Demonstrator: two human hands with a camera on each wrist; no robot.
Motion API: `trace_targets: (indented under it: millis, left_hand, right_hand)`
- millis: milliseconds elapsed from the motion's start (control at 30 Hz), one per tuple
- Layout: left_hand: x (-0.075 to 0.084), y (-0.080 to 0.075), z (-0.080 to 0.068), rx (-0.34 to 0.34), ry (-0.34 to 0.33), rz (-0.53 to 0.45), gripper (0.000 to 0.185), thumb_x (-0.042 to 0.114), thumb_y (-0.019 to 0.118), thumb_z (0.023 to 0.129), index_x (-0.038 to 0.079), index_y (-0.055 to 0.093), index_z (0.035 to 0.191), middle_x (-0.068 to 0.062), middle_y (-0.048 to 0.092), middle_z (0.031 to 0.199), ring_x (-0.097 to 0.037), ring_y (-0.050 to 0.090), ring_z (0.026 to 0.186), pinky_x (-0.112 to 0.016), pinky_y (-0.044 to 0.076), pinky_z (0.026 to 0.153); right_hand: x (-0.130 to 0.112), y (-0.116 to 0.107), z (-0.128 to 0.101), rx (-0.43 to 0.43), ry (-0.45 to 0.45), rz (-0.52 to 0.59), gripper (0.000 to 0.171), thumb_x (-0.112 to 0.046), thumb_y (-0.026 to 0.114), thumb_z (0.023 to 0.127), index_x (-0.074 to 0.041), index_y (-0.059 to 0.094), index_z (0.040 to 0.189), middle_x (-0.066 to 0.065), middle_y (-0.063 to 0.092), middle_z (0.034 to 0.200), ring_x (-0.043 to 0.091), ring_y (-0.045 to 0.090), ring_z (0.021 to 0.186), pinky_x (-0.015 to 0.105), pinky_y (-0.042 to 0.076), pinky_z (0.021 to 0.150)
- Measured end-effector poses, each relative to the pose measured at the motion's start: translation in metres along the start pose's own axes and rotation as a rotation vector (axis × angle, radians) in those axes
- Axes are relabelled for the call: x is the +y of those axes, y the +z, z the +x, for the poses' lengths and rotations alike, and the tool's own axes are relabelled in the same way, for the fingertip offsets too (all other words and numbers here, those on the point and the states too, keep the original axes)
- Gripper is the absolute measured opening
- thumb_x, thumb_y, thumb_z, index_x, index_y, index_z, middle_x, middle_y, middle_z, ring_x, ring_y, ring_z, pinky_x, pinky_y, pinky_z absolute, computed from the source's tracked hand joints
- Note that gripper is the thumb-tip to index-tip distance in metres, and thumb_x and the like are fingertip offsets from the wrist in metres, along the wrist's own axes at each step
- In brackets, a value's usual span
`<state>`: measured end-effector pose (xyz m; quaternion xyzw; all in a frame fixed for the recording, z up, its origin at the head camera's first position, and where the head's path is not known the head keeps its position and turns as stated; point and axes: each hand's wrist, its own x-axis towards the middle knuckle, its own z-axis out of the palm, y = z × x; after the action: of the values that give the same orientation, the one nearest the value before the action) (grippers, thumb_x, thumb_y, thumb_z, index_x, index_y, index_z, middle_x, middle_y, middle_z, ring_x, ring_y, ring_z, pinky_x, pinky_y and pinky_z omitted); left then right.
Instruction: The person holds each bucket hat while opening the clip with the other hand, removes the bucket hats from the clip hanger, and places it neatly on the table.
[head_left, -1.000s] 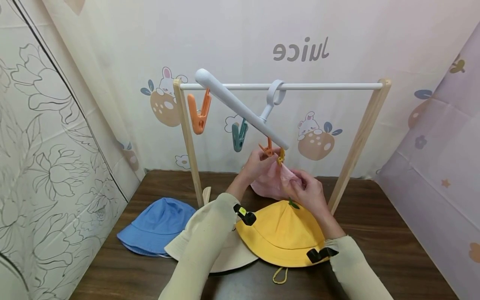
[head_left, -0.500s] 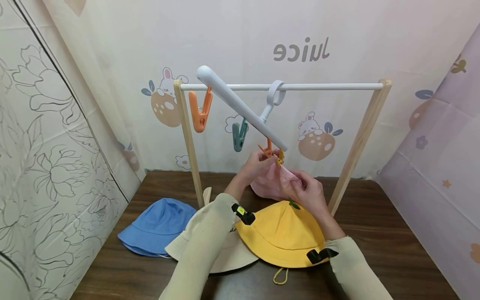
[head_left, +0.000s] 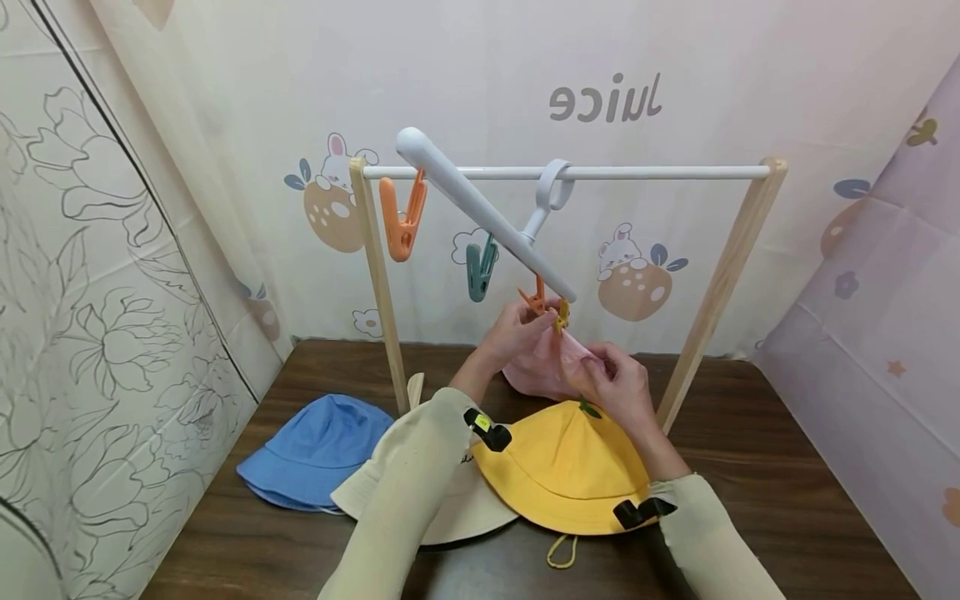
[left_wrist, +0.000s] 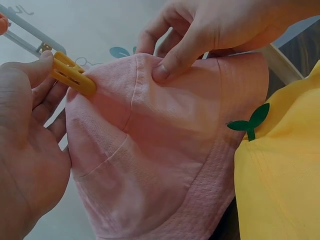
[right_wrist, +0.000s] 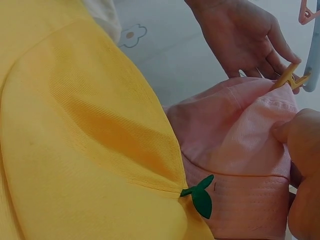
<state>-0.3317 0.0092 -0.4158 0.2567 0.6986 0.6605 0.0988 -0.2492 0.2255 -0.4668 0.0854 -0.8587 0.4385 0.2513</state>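
A pink bucket hat (left_wrist: 150, 170) hangs from a yellow clothespin (left_wrist: 74, 75), whose tip bites a fold of the crown. My left hand (head_left: 513, 335) pinches this clothespin between thumb and fingers. Further along the same fabric, my right hand (head_left: 624, 385) grips the hat, its thumb on the near side and the fingers partly hidden behind. The clothespin is at the lower right end of a white hanger (head_left: 480, 208), which is hooked over the rack's rod (head_left: 660, 173). Just left of the yellow one, an orange clothespin (head_left: 534, 300) overlaps my left fingertips in the head view.
Below my hands, a yellow hat (head_left: 566, 467) with a green leaf sprout lies on the dark wooden table (head_left: 787, 475). A cream hat (head_left: 468, 504) and a blue hat (head_left: 318, 450) lie to its left. Another orange clothespin (head_left: 402, 218) and a green clothespin (head_left: 480, 271) dangle from the hanger.
The hanger's left end has risen a little, carrying its orange clothespin up with it. Both hands keep their holds on the yellow clothespin and the pink hat.
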Motion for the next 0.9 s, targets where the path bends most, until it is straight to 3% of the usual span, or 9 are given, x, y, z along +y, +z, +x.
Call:
trace_targets:
  millis: [900]
  left_hand:
    - [-0.0004, 0.0006, -0.0016, 0.002, 0.014, 0.024, 0.046, 0.027, 0.059, 0.118, 0.005, 0.059, 0.159, -0.021, 0.067, 0.158, -0.034, 0.064, 0.143, -0.051, 0.046, 0.133]
  right_hand:
    - [-0.0013, -0.0005, -0.0014, -0.014, 0.013, -0.017, 0.011, -0.005, 0.077, 0.106, 0.001, 0.078, 0.116, 0.02, 0.076, 0.096, 0.008, 0.055, 0.078, 0.012, 0.044, 0.069]
